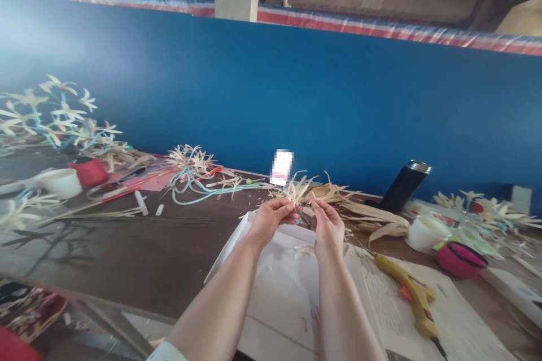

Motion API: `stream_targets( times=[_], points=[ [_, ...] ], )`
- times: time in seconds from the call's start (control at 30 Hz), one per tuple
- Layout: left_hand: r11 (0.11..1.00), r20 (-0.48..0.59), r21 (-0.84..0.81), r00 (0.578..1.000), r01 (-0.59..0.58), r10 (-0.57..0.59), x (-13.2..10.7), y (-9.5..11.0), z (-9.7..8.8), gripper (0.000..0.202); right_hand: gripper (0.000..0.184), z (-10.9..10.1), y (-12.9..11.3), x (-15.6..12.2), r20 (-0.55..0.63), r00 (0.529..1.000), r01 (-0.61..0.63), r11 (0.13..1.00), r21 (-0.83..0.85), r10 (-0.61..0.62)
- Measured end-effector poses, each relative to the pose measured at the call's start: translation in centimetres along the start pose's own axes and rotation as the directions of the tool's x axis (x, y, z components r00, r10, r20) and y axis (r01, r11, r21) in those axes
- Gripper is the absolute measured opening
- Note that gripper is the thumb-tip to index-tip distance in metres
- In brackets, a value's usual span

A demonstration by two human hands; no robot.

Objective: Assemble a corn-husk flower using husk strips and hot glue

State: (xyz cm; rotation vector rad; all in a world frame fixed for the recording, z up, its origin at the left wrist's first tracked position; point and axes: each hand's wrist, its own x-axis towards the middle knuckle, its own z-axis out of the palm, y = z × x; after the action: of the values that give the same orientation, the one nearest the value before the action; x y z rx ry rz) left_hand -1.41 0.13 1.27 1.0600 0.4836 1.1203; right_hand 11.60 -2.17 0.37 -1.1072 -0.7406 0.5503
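Over the white box lid, my left hand pinches the base of a pale dried-husk flower, whose narrow petals fan upward past the fingertips. Close beside it, the thumb and fingers of my right hand are pressed together. A small pale tip shows at those fingers, too small to name. Just behind both hands lies a heap of dried corn husks. Below them is the white box lid, with purple marks and a few husk scraps on it.
To the right lie a yellow glue gun on a paper sheet, a white cup, a pink round case and a tilted black flask. Leftward are husk flowers, blue-green stems and another white cup. A blue panel stands behind.
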Motion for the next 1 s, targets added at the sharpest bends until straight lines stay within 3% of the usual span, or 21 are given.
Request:
stream_targets(
  times=[0.13, 0.4, 0.57, 0.7, 0.87, 1.0],
  points=[
    [0.999, -0.107, 0.031, 0.994, -0.025, 0.028, 0.5, -0.6, -0.1, 0.027, 0.034, 0.1, -0.6, -0.2, -0.067, 0.996, -0.057, 0.992, 0.109, 0.064],
    [0.997, -0.200, 0.072, 0.979, -0.025, 0.039, 1.2, -1.7, -0.4, 0.021, 0.036, 0.3, -2.8, -0.6, -0.081, 0.995, 0.064, 0.990, 0.127, -0.054],
    [0.992, -0.224, 0.122, 0.974, -0.019, 0.046, 1.1, -1.6, -0.6, 0.022, 0.042, -0.2, -5.7, -1.4, 0.025, 0.989, 0.150, 0.987, -0.060, -0.148],
    [0.995, -0.209, 0.095, 0.977, -0.020, 0.040, 1.1, -1.6, -0.6, 0.022, 0.046, -2.5, -7.0, -2.1, 0.103, 0.986, 0.156, 0.945, -0.287, -0.131],
    [0.994, -0.208, 0.105, 0.977, -0.011, 0.033, 1.0, -1.5, -0.4, 0.023, 0.049, -6.3, -6.5, -2.5, 0.206, 0.978, 0.099, 0.840, -0.534, 0.016],
    [0.990, -0.184, 0.143, 0.982, -0.012, 0.038, 0.7, -1.2, -0.2, 0.022, 0.046, -8.2, -4.7, -2.2, 0.324, 0.930, 0.081, 0.767, -0.636, 0.171]
  ],
)
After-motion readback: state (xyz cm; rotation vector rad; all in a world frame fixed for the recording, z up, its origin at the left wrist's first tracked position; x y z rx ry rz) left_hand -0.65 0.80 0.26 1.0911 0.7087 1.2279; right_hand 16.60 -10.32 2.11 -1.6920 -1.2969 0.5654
